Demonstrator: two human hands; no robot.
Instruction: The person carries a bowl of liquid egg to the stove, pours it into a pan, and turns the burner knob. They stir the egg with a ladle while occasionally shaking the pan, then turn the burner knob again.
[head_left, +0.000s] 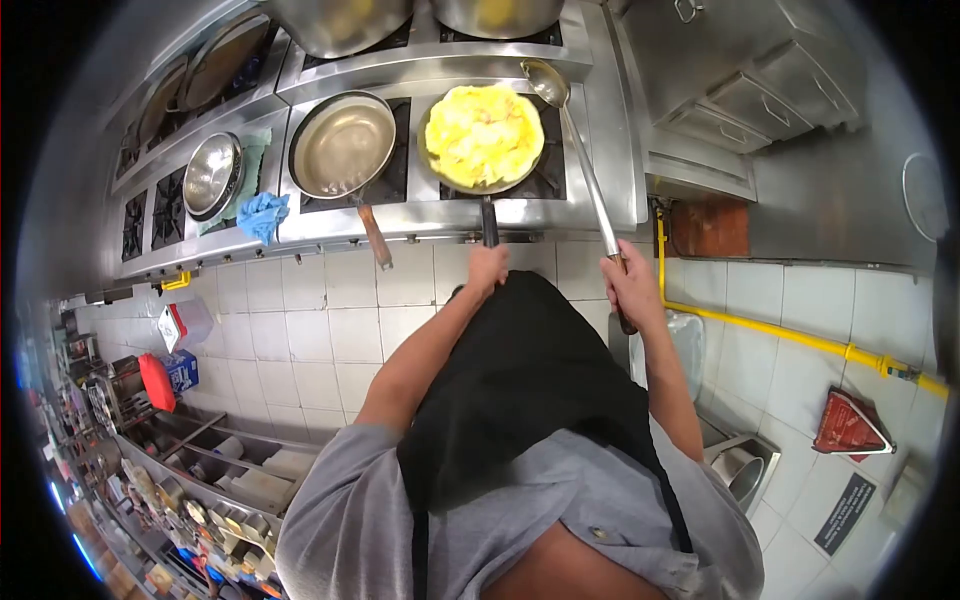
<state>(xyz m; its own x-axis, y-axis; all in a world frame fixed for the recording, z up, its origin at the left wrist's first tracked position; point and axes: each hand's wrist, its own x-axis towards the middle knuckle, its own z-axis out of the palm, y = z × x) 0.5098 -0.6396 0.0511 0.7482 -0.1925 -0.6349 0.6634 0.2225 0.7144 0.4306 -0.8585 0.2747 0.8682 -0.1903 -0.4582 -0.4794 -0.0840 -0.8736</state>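
Head view. Left hand [488, 268] closed around the black handle of a frying pan [476, 187]; fingers wrapped, no gap seen. Pan sits over the burner grate at the front right of the steel stove [400, 228]. Contents: a broad, lumpy yellow egg mass [487, 135], filling nearly the whole pan and reaching its rim in places.

Right hand [635, 285] closed on the dark grip end of a long ladle [592, 182]. Shaft slants up and left; bowl beside the egg pan's far right edge, apart from the egg. Cannot tell what, if anything, the ladle bowl contains.

Left of the egg pan: second pan [293, 150], wooden handle pointing forward off the stove edge; pale sheen inside, cannot tell whether liquid or bare metal. Farther left, nested metal bowls [212, 172] on a green cloth [254, 165], blue cloth [263, 215] just beside. Behind, two large pots [338, 38], cut by the frame; contents unclear.
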